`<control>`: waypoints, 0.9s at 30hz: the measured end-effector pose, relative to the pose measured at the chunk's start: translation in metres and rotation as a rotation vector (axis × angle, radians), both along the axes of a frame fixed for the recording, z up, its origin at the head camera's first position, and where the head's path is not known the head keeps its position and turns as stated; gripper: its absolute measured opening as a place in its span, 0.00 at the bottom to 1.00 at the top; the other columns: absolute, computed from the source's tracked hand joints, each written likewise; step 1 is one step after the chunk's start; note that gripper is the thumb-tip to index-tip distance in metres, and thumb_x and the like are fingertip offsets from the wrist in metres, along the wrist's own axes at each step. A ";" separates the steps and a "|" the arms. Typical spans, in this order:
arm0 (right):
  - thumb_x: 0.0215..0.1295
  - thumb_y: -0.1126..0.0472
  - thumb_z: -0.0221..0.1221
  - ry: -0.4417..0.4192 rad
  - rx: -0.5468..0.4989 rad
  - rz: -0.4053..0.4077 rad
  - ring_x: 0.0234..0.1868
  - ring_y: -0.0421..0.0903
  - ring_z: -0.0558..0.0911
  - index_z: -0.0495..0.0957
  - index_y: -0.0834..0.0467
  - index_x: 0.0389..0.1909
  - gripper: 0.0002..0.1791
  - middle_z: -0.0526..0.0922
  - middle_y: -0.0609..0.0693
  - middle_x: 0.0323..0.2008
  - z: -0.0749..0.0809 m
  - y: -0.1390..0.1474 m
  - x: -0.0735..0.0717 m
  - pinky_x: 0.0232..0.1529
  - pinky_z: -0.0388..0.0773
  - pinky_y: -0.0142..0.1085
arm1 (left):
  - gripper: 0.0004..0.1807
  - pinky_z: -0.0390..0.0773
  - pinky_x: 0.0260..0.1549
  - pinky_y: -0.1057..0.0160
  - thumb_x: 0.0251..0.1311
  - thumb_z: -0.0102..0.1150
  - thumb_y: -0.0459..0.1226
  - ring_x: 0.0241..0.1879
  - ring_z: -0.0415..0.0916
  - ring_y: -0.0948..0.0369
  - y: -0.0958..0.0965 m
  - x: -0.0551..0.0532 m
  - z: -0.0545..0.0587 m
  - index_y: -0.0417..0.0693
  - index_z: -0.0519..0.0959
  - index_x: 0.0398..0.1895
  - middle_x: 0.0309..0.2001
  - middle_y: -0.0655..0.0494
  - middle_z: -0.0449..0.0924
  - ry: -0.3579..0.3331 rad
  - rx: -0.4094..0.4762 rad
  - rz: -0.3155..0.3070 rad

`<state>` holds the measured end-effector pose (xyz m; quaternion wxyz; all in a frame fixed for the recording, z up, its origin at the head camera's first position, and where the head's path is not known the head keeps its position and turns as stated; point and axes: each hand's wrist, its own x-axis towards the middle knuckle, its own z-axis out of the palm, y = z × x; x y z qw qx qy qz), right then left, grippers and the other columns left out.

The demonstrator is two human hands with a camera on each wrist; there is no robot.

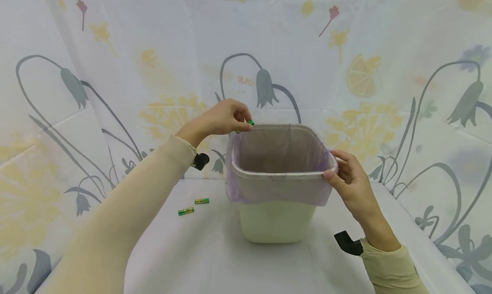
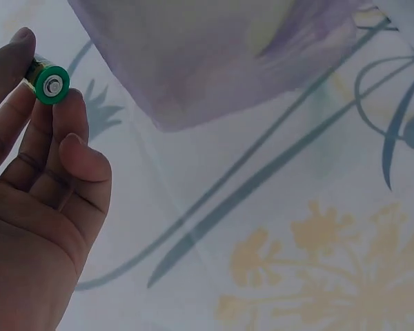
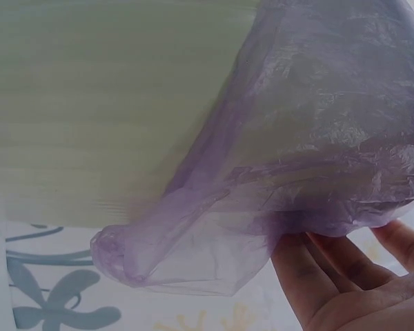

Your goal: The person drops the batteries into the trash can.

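Observation:
A pale green trash bin (image 1: 277, 223) stands on the white table, lined with a thin purple bag (image 1: 282, 190) folded over its rim. My left hand (image 1: 226, 118) pinches a green battery (image 2: 52, 84) between thumb and fingers, above the bin's back left corner. In the left wrist view the battery's round end faces the camera. My right hand (image 1: 349, 181) grips the bin's right rim through the bag, thumb in front and fingers on the outer side. Seen from the right wrist, those fingers (image 3: 345, 265) touch the loose purple plastic.
Two green and gold batteries, one nearer (image 1: 186, 211) and one farther (image 1: 201, 201), lie on the table (image 1: 180, 255) left of the bin. A white flower-printed cloth (image 1: 173, 80) hangs behind and at both sides.

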<state>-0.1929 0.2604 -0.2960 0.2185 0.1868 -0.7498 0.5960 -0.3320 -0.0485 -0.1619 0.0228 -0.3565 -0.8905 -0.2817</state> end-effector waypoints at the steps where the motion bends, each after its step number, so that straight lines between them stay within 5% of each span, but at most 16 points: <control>1: 0.67 0.68 0.56 0.000 0.000 0.001 0.49 0.42 0.77 0.62 0.59 0.66 0.28 0.72 0.57 0.54 0.000 0.000 0.000 0.46 0.74 0.26 | 0.07 0.74 0.32 0.60 0.57 0.66 0.39 0.29 0.75 0.55 0.006 0.000 0.000 0.46 0.80 0.34 0.27 0.52 0.79 -0.004 0.005 -0.014; 10: 0.66 0.69 0.56 -0.001 0.002 -0.012 0.49 0.41 0.77 0.62 0.59 0.67 0.28 0.72 0.57 0.53 0.000 0.000 0.001 0.46 0.73 0.26 | 0.07 0.75 0.35 0.63 0.57 0.67 0.40 0.30 0.79 0.56 0.047 0.003 -0.013 0.47 0.81 0.34 0.30 0.50 0.82 -0.026 -0.033 -0.106; 20: 0.66 0.69 0.57 -0.001 0.020 -0.028 0.49 0.41 0.77 0.62 0.59 0.67 0.28 0.73 0.56 0.53 0.000 -0.001 0.002 0.45 0.73 0.25 | 0.08 0.76 0.36 0.63 0.58 0.66 0.44 0.32 0.79 0.59 0.056 0.002 -0.036 0.51 0.81 0.36 0.32 0.57 0.82 -0.076 -0.085 -0.107; 27: 0.66 0.69 0.57 -0.002 0.017 -0.032 0.49 0.41 0.77 0.62 0.59 0.66 0.28 0.74 0.55 0.52 0.000 0.000 0.002 0.45 0.73 0.25 | 0.07 0.77 0.34 0.65 0.58 0.66 0.41 0.32 0.79 0.58 0.063 0.003 -0.038 0.48 0.81 0.35 0.32 0.53 0.82 -0.066 -0.073 -0.162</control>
